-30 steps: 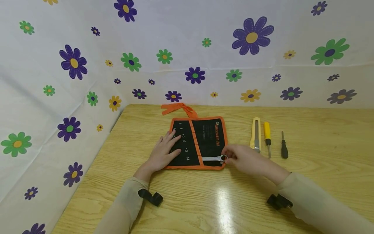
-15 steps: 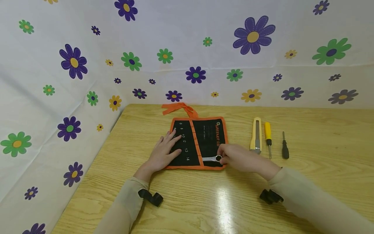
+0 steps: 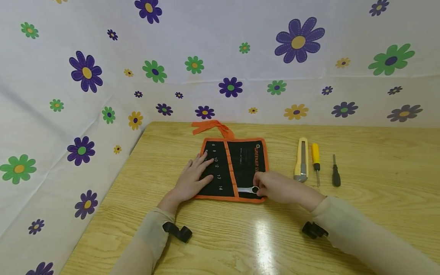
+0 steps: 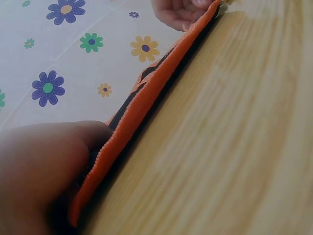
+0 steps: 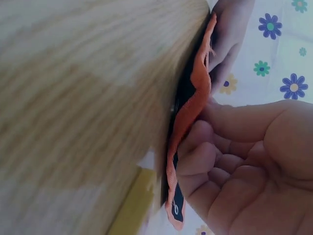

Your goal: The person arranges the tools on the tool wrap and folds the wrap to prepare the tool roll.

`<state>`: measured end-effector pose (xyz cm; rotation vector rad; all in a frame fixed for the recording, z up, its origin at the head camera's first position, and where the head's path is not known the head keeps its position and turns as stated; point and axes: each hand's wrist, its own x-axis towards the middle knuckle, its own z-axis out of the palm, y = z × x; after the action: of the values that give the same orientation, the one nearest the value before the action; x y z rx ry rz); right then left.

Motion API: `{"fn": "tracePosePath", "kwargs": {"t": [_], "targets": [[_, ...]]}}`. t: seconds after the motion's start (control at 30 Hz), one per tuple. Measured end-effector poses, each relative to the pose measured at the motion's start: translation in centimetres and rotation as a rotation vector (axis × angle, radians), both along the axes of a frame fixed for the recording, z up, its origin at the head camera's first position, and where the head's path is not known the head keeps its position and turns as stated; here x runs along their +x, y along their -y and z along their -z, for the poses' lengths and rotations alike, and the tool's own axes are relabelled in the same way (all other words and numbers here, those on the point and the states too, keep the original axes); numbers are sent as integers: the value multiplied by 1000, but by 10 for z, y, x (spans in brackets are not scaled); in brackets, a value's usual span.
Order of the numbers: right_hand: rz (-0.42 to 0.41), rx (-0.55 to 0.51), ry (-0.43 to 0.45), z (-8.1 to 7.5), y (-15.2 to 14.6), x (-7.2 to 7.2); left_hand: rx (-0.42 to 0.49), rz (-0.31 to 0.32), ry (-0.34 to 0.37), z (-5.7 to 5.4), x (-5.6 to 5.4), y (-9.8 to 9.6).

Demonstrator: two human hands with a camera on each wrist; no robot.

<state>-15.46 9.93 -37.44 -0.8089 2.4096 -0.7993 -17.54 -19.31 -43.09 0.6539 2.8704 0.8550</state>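
Wooden table point(image 3: 378, 160): utility knife point(image 3: 301, 159), two screwdrivers point(image 3: 315, 162).

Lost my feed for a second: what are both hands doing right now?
Left hand: open, fingers flat on the tool pouch.
Right hand: pinching the ring end of the wrench at the pouch.

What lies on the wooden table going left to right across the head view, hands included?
Left hand pressing flat on the black tool roll with orange trim → small silver wrench → right hand pinching it → yellow utility knife → yellow-handled screwdriver → black-handled screwdriver.
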Motion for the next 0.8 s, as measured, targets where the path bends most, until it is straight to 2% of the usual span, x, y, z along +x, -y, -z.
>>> {"fn": "tracePosePath", "kwargs": {"t": [0.2,0.5,0.73,0.8], "targets": [[27,-6,-40,-4,-12,-4,1,-2,4,1,0,-1],[162,22,-204,-13,-58,-20,-5,-3,-2,1,-1,0],[185,67,-365,-15,-91,-48,-9,-4,-10,-1,-1,0],[203,91,-370,-15,-100,-59,-9,-6,-5,-1,-1,0]]}}
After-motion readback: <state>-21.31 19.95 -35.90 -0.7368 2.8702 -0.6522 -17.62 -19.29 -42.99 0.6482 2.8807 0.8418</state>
